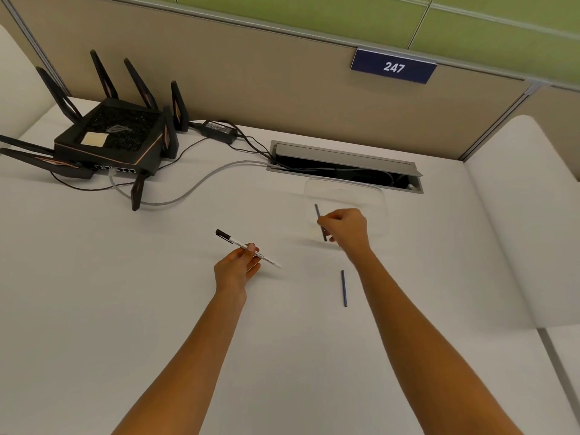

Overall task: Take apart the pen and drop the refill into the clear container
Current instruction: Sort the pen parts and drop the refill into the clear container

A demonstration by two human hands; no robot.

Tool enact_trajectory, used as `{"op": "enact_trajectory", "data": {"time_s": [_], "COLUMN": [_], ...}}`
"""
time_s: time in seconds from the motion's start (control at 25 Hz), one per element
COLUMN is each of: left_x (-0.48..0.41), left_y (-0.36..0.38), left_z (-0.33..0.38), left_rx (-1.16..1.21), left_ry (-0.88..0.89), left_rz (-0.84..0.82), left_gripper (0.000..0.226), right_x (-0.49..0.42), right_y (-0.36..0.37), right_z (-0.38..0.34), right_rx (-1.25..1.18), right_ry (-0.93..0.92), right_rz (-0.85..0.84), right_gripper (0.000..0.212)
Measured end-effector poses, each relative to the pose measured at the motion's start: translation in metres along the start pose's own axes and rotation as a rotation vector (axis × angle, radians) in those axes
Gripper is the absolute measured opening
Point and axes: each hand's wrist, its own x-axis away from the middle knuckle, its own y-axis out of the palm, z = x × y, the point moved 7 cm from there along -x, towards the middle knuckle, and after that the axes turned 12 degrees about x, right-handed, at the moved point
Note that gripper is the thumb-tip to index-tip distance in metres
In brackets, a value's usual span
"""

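Your right hand pinches a dark refill over the near edge of the container, so the drop looks like the step in hand. Your left hand grips the pen, left of the container. Next, carry the refill past the rim and let go; a second refill lies on the surface nearer you.

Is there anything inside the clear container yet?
Nothing clearly shows inside the clear container. The right hand holds a dark refill upright in front of its near left part, hiding that area. Another refill lies on the desk.
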Motion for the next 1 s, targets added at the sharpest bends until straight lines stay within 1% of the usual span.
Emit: {"op": "enact_trajectory", "data": {"time_s": [0.12,0.24,0.32,0.48,0.76,1.0], "left_x": [-0.001,-0.003,-0.007,-0.013,-0.019,-0.020], "left_y": [0.007,0.013,0.018,0.021,0.022,0.025], "left_z": [-0.006,-0.011,-0.013,-0.018,-0.024,-0.018], "left_rx": [0.019,0.036,0.038,0.039,0.014,0.014], "left_ry": [-0.038,-0.068,-0.090,-0.128,-0.158,-0.147], "left_rz": [-0.017,-0.011,-0.014,0.000,0.004,-0.014], "left_gripper": [0.022,0.019,0.018,0.011,0.008,0.010], "right_x": [-0.033,-0.061,-0.077,-0.104,-0.120,-0.122], "right_y": [-0.011,-0.007,0.003,0.030,0.063,0.068], "right_z": [-0.001,0.007,0.013,0.022,0.029,0.033], "right_rx": [-0.019,-0.025,0.017,0.128,0.242,0.349], "right_ry": [0.085,0.170,0.218,0.287,0.265,0.262], "right_rz": [0.030,0.042,0.023,-0.067,-0.142,-0.164], "right_gripper": [0.016,0.022,0.024,0.030,0.027,0.031]}}
